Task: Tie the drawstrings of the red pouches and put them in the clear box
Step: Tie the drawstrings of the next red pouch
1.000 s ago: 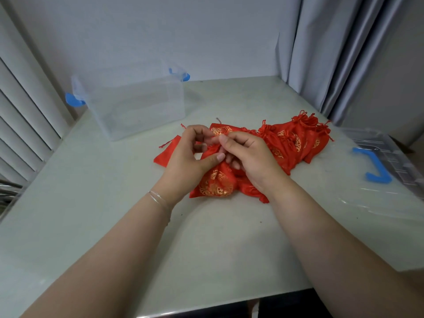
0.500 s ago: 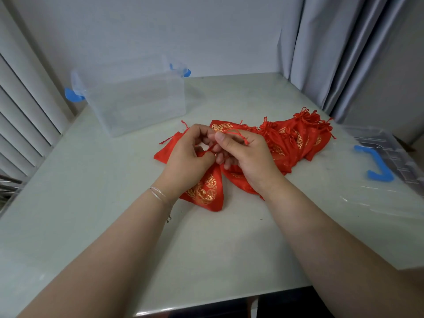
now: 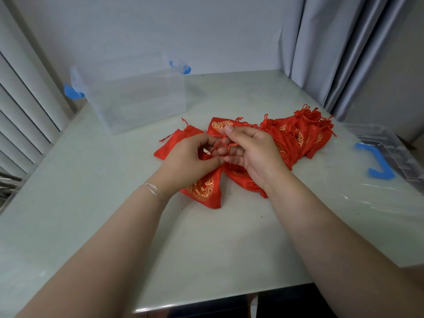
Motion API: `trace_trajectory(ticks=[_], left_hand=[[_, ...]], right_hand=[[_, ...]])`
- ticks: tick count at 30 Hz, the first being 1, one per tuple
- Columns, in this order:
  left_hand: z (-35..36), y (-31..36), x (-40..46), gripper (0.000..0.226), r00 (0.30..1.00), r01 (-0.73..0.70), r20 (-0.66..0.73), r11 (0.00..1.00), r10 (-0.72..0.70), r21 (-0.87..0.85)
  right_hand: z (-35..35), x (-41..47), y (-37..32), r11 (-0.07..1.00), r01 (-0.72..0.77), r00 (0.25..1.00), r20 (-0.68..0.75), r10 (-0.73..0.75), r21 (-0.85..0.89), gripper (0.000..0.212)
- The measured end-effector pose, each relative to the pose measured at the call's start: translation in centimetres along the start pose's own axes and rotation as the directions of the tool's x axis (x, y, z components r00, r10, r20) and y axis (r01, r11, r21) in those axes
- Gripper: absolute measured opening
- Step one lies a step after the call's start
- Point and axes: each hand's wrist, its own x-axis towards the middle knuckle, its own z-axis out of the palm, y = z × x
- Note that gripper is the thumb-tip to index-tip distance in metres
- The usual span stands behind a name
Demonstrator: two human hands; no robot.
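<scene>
**Both my hands on the cord of one pouch**

From the head camera, my left hand [image 3: 187,160] and my right hand [image 3: 250,154] meet over the middle of the table [image 3: 206,249]. Between them runs a thin red cord [image 3: 219,145]. My right thumb and first finger pinch its upper end, and the other right fingers are half spread under it. My left fingers are curled around the lower part of the cord, near the neck of the pouch [image 3: 203,191] I work on.

This pouch lies flat on the table, under my left hand. Its long axis runs slanted: the closed bottom points toward me and a little left, the neck points away, up into my hands. It is red with a gold round pattern. I cannot read any writing or brand on it.

More pouches [image 3: 296,136] lie in a heap just behind and right of my right hand, with their gathered necks pointing mostly away and right. One other pouch [image 3: 174,143] lies left, partly behind my left hand.

The box [image 3: 137,99] stands at the far left of the table, well apart from the pouches, with blue clips. Its lid [image 3: 390,157] lies at the right edge.
</scene>
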Motion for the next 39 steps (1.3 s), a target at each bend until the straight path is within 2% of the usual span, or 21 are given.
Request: trace_trajectory(ticks=[4,8,10,13,15,17,20,23,25,27,29,31,33,36,38,39], left_hand=[[0.6,-0.5,0.2,0.018,0.987,-0.076,-0.108,0.933,0.121,0.351],[1.6,-0.3,0.4,0.038,0.977,-0.063,-0.146,0.857,0.158,0.512],[1.7,-0.2,0.6,0.035,0.983,-0.032,-0.134,0.836,0.126,0.547],[1.6,-0.4,0.6,0.019,0.988,-0.009,-0.128,0.856,0.088,0.516],[1.5,-0.6,0.5,0.017,0.988,-0.023,-0.118,0.856,0.098,0.516],[1.5,-0.6,0.6,0.019,0.99,-0.03,-0.099,0.849,0.097,0.527],[1.7,-0.9,0.7,0.025,0.994,-0.041,-0.061,0.818,0.093,0.574],[2.0,-1.0,0.6,0.027,0.994,-0.059,-0.038,0.796,0.103,0.603],[2.3,-1.0,0.5,0.028,0.994,-0.062,-0.032,0.797,0.102,0.601],[2.4,-1.0,0.4,0.031,0.997,-0.042,-0.027,0.789,0.074,0.613],[2.5,-1.1,0.4,0.034,0.996,-0.036,-0.038,0.756,0.08,0.653],[2.7,-1.4,0.4,0.041,0.986,-0.054,-0.075,0.718,0.147,0.693],[2.8,-1.6,0.5,0.038,0.971,-0.067,-0.098,0.644,0.216,0.762],[2.7,-1.6,0.6,0.019,0.957,-0.018,-0.147,0.559,0.249,0.829],[2.5,-1.1,0.7,0.02,0.964,-0.002,-0.157,0.6,0.213,0.8],[2.5,-1.0,0.7,0.027,0.967,0.018,-0.18,0.658,0.179,0.753]], right_hand=[[0.2,0.1,0.1,0.999,-0.02,1.0,-0.005,0.02,0.048,0.014],[0.4,0.1,0.1,0.992,-0.029,0.999,-0.018,0.031,0.127,0.013],[0.3,0.1,0.0,0.996,0.0,0.999,-0.042,0.004,0.094,0.012],[0.2,0.0,-0.1,0.992,0.067,0.995,-0.064,-0.074,-0.111,0.018],[0.3,-0.1,0.0,0.985,0.078,0.993,-0.074,-0.09,-0.155,0.024],[0.2,0.0,-0.1,0.985,0.075,0.991,-0.096,-0.09,-0.155,0.026],[-0.1,0.1,-0.3,0.99,0.055,0.989,-0.13,-0.072,-0.133,0.018],[-0.1,0.3,-0.2,1.0,0.002,0.993,-0.114,-0.002,-0.003,0.016],[-0.2,0.5,0.0,0.999,0.036,0.992,-0.122,-0.033,0.022,0.016],[-0.1,0.4,0.0,0.982,0.143,0.979,-0.128,-0.158,-0.12,0.015],[0.2,0.1,0.1,0.908,0.257,0.949,-0.093,-0.302,-0.33,0.015],[0.6,-0.2,0.2,0.862,0.308,0.929,-0.066,-0.363,-0.401,0.014],[0.9,-0.2,0.3,0.898,0.279,0.941,-0.091,-0.326,-0.339,0.015],[0.8,0.0,0.0,0.983,0.171,0.968,-0.177,-0.18,-0.064,0.016],[0.6,0.1,-0.2,0.99,0.121,0.973,-0.206,-0.104,0.068,0.015],[0.5,0.2,-0.2,0.989,0.102,0.976,-0.205,-0.079,0.104,0.014]])
